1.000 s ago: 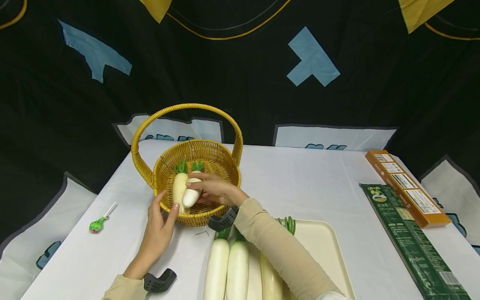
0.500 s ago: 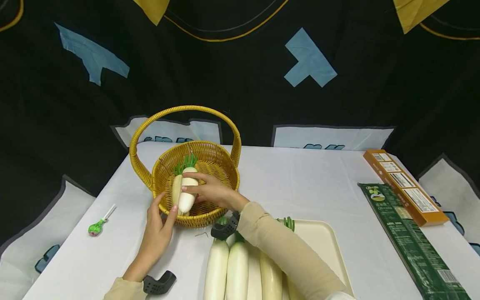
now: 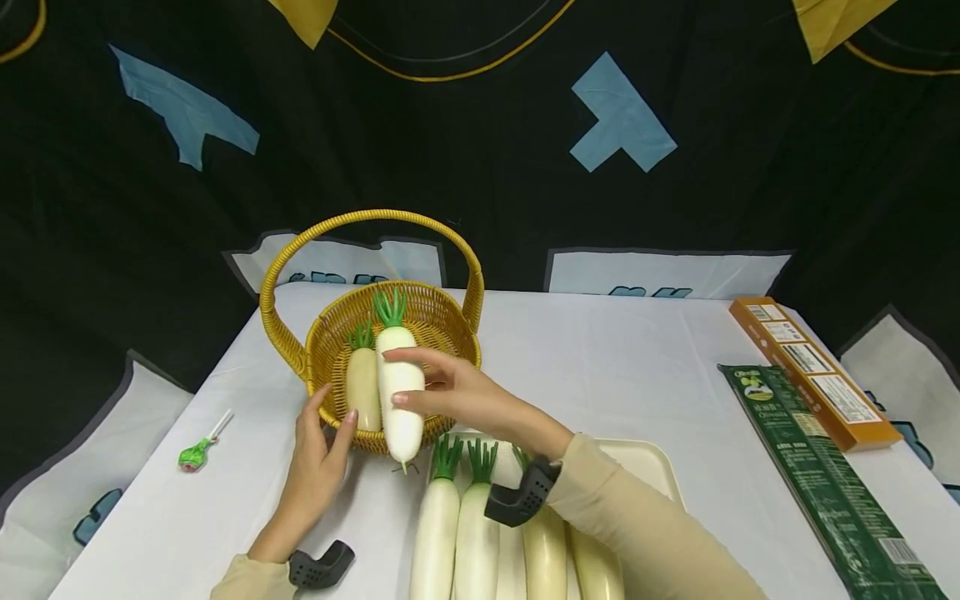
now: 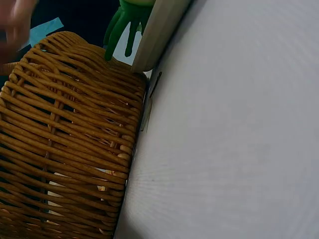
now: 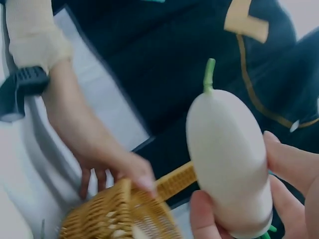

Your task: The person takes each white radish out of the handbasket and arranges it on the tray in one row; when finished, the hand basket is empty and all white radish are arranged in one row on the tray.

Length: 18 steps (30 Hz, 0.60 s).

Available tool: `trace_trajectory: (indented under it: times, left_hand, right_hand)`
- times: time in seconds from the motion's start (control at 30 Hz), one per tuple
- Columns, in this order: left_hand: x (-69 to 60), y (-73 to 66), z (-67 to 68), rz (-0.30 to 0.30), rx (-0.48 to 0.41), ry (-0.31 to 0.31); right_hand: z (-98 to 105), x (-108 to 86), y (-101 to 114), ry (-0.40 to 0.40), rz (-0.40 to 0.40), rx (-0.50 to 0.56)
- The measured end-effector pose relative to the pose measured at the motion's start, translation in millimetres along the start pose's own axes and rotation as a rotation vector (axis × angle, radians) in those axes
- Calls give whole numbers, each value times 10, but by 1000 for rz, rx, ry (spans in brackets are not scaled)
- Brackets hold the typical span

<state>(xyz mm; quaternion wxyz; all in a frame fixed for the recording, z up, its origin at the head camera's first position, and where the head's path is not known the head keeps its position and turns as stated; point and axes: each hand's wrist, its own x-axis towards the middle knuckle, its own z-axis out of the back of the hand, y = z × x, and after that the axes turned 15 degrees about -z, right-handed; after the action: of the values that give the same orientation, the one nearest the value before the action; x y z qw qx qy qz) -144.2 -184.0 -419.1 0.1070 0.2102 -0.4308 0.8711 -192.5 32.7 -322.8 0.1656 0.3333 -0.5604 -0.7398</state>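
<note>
In the head view my right hand [image 3: 457, 392] pinches a white radish [image 3: 397, 383] with green leaves, raised over the front right part of the wicker basket [image 3: 442, 425]. The right wrist view shows that radish [image 5: 227, 159] between thumb and fingers. A second, yellower radish [image 3: 363, 387] lies inside the basket at the left. My left hand [image 3: 311, 467] grips the basket's front left rim, thumb on the near side; in the right wrist view this hand [image 5: 107, 149] is on the rim too. The basket's woven wall [image 4: 75, 134] fills the left of the left wrist view.
A cream tray [image 3: 660, 467] holding several long radishes [image 3: 476, 533] stands in front, partly under my right forearm. A green lollipop [image 3: 195, 454] lies at the left. On the right are a green packet [image 3: 817, 475] and an orange box [image 3: 817, 375].
The white radish has come up out of the basket in my right hand and moved right and toward me. My left hand has stayed at the rim.
</note>
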Motion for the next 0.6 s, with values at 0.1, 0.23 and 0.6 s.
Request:
trace_trajectory:
  times: [0.1, 0.23, 0.6]
  left_hand:
    - [-2, 2, -2, 11, 2, 8]
    - [-4, 7, -4, 25, -1, 19]
    - [1, -3, -4, 30, -7, 26]
  right_hand:
    - [111, -316, 7, 4, 42, -48]
    - [308, -719, -88, -52, 99, -115]
    - [784, -1553, -902, -231, -83, -287]
